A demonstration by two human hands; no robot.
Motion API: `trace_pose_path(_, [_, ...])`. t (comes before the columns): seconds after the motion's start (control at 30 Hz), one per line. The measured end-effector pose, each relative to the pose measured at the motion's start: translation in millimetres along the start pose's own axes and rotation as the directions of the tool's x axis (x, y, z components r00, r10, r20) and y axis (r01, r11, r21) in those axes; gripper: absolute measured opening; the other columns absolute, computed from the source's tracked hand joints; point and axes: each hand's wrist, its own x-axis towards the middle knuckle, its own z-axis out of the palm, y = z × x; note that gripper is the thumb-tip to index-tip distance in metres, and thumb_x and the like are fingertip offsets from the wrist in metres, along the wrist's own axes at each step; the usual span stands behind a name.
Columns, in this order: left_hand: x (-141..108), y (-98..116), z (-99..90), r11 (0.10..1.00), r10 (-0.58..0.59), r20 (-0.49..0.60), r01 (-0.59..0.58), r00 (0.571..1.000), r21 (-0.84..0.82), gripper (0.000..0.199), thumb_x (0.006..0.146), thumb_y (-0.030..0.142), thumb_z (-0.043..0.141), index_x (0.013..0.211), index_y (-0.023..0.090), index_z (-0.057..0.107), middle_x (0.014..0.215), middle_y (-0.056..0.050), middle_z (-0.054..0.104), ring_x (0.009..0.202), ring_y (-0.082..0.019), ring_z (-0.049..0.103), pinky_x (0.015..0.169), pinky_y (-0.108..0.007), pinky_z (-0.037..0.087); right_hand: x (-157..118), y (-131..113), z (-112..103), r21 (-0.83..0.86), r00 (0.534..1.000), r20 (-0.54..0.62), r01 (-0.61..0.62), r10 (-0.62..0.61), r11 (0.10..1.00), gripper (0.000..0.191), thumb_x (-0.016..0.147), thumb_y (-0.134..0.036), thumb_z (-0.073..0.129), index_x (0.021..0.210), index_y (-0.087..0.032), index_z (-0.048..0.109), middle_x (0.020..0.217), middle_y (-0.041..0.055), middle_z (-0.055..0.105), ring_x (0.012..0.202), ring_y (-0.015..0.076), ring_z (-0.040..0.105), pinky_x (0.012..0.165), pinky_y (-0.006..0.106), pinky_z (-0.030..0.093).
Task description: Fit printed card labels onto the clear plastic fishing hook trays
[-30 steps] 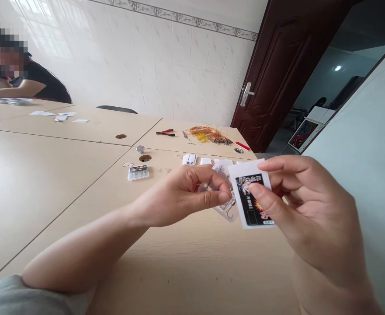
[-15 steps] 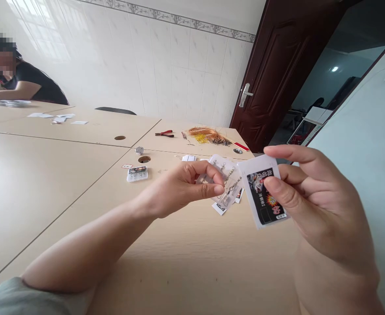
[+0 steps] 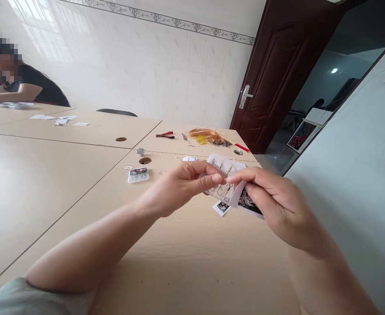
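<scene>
Between thumb and fingers, my left hand (image 3: 190, 181) holds a clear plastic case (image 3: 223, 164) with metal hooks and swivels in it, raised over the table. My right hand (image 3: 277, 203) pinches a white-edged card with a black printed label (image 3: 249, 202). The card lies against the right side of the case, and the fingertips of both hands nearly meet over the case. Part of the label is hidden behind my right fingers. Below the case, a small black-and-white card (image 3: 222, 208) lies on the table.
A closed clear case (image 3: 138, 175) sits left of my hands, near a round hole (image 3: 145, 161). Farther back are red-handled pliers (image 3: 165, 135) and a bundle of orange and yellow strands (image 3: 208, 135). A person (image 3: 35, 85) leans on the table at the far left.
My right hand has moved left and slightly down, bringing the printed card against the clear case. My left hand has stayed nearly in place.
</scene>
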Motion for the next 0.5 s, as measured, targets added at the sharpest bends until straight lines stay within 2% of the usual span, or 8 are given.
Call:
trace_pose_path(0.1, [0, 0, 1.1, 1.000, 0.000, 0.002, 0.000, 1.000, 0.006, 0.024, 0.088, 0.041, 0.077, 0.080, 0.018, 0.073, 0.079, 0.002, 0.071, 0.077, -0.012, 0.062, 0.075, -0.025, 0.049, 0, 0, 9, -0.050, 0.997, -0.076, 0.021, -0.025, 0.999, 0.024, 0.104, -0.025, 0.045, 0.112, -0.031, 0.067, 0.071, -0.0042, 0.065, 0.058, 0.0107, 0.057, 0.053, 0.021, 0.043])
trace_pose_path(0.17, [0, -1, 1.6, 1.000, 0.001, 0.009, -0.001, 1.000, 0.030, 0.029, 0.088, 0.046, 0.077, 0.080, 0.018, 0.073, 0.080, 0.000, 0.071, 0.079, -0.014, 0.064, 0.076, -0.027, 0.050, 0, 0, 13, -0.072, 0.996, -0.086, 0.027, -0.033, 0.997, 0.017, 0.103, -0.029, 0.051, 0.111, -0.029, 0.066, 0.065, -0.0060, 0.063, 0.052, 0.0091, 0.055, 0.051, 0.020, 0.042])
trace_pose_path(0.33, [0, -3, 0.4, 0.998, -0.042, 0.011, 0.042, 0.999, 0.040, 0.039, 0.083, 0.055, 0.078, 0.081, 0.017, 0.071, 0.086, -0.005, 0.076, 0.086, -0.021, 0.070, 0.081, -0.035, 0.053, 1, 2, 19, -0.123, 0.993, -0.081, 0.075, -0.086, 0.990, 0.012, 0.098, -0.021, 0.057, 0.106, -0.027, 0.064, 0.057, -0.0100, 0.055, 0.048, 0.0068, 0.051, 0.049, 0.017, 0.041])
trace_pose_path(0.5, [2, -6, 0.7, 0.999, -0.039, -0.002, 0.039, 0.999, -0.018, 0.038, 0.078, 0.052, 0.084, 0.076, 0.016, 0.071, 0.080, -0.004, 0.075, 0.082, -0.019, 0.070, 0.080, -0.034, 0.054, 1, 4, 21, -0.206, 0.977, -0.119, 0.148, -0.175, 0.967, 0.009, 0.097, -0.019, 0.060, 0.099, -0.025, 0.066, 0.059, -0.0099, 0.059, 0.048, 0.0057, 0.053, 0.050, 0.016, 0.040])
